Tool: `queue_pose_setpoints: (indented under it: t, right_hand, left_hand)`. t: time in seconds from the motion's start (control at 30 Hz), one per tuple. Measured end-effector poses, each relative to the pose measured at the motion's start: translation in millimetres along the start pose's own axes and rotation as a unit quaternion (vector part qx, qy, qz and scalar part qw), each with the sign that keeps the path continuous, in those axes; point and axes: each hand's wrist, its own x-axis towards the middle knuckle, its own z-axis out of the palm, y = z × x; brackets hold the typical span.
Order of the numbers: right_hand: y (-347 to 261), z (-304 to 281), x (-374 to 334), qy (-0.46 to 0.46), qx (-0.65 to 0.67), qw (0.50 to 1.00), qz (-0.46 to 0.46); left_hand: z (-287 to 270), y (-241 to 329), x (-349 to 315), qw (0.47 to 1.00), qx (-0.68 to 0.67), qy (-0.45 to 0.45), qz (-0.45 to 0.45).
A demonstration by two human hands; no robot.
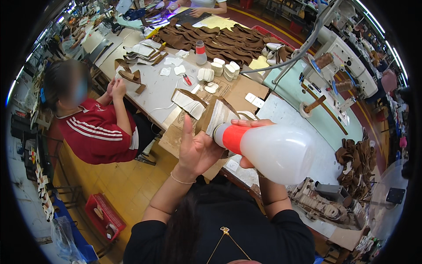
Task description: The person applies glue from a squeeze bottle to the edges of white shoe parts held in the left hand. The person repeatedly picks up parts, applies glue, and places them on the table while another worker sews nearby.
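Observation:
My right hand point(249, 127) grips a cloudy white plastic squeeze bottle point(274, 152) with an orange-red neck, held on its side with the nozzle pointing left. My left hand point(196, 148) holds a brown and white shoe-upper piece point(216, 114) upright, thumb raised, right at the bottle's nozzle. Both are held above the near edge of the cardboard-covered worktable point(239, 90).
A person in a red top point(99, 132) sits at the left, hands on brown pieces. Brown leather pieces point(220, 42), white pad stacks point(226, 68), a small bottle point(200, 53) and red snips point(187, 79) lie on the table. A sewing machine point(347, 61) stands right. A red crate point(103, 215) sits on the floor.

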Motion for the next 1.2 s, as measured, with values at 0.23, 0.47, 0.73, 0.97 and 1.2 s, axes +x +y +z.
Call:
queue_pose_setpoints:
  t: [0.23, 0.47, 0.73, 0.97, 1.2]
  right_hand:
    - [9, -17, 4, 0.035, -0.125, 0.988, -0.086]
    - [24, -27, 17, 0.229, -0.125, 0.965, -0.007]
    - [39, -20, 1, 0.172, -0.068, 0.983, 0.002]
    - [16, -13, 19, 0.166, -0.033, 0.984, -0.048]
    - [33, -61, 11, 0.324, -0.141, 0.934, -0.045]
  left_hand:
    - [-24, -1, 1, 0.992, -0.07, -0.104, -0.001]
    - [3, 8, 1, 0.995, -0.08, 0.048, 0.03]
    - [-5, 13, 2, 0.995, -0.038, 0.085, 0.033]
    - [-4, 13, 1, 0.994, -0.011, 0.103, 0.033]
    - [9, 44, 8, 0.993, -0.018, 0.102, 0.049]
